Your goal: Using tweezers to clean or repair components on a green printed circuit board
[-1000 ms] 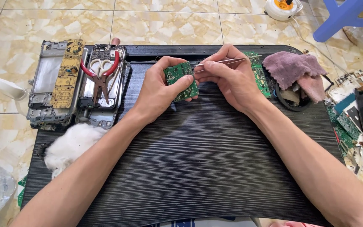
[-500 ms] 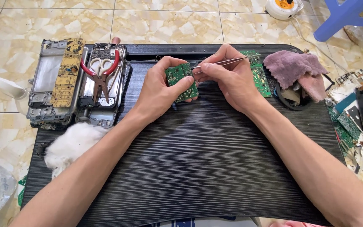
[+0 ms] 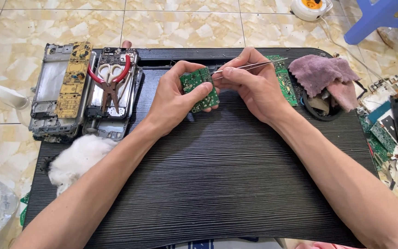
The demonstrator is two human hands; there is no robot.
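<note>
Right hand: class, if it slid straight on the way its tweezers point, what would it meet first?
Probably the small green circuit board in the left hand; the right hand's thin metal tweezers already end at its edge.

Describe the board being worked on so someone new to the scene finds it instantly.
Start at the black ribbed mat and go to its far middle, where both hands meet. The left hand grips a small green circuit board, tilted up off the mat, while the right hand points metal tweezers at its top edge. A second green board lies flat behind the right hand; only this one is held.
</note>
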